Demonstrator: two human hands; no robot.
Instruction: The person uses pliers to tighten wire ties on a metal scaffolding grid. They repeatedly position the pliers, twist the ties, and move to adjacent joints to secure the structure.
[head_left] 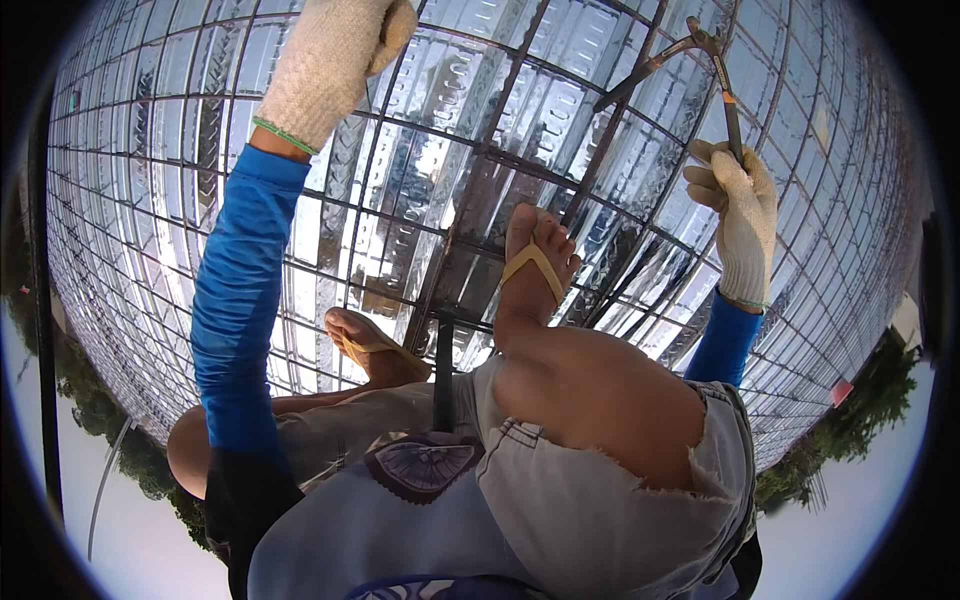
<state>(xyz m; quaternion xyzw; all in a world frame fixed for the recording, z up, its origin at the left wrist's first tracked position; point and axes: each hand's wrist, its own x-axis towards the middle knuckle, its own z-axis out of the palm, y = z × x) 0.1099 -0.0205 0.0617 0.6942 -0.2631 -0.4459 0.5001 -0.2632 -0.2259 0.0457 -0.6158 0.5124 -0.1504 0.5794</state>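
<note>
A: Entry, head view. Left hand (335, 65) in a knitted cream glove, blue sleeve (240, 300) behind it, raised to the upper left over the rebar grid (420, 215). State of the grip?

B: Fingers curl inward, thumb bent over the top. Cannot tell whether it closes on a bar or on anything else; the palm side is turned away from the camera.

A: Right hand (745, 220)?

B: Same kind of glove. The grip is closed around one handle of a pair of long-handled pincers (690, 55). The tool points up and away from the hand, its head near the top edge of the frame, handles spread apart; the second handle runs down to the left, free of the hand.

A: Position of the tool relative to the grid?

B: It lies over the bars at upper right; contact with a bar cannot be confirmed.

A: Surroundings?

B: Corrugated metal decking (560, 110) shines beneath the grid. Both feet in yellow sandals: left foot (365, 345) on a bar, right foot (535, 265) further forward. Grey frayed shorts (600, 500) at the bottom. Trees (850, 420) at lower right.
</note>
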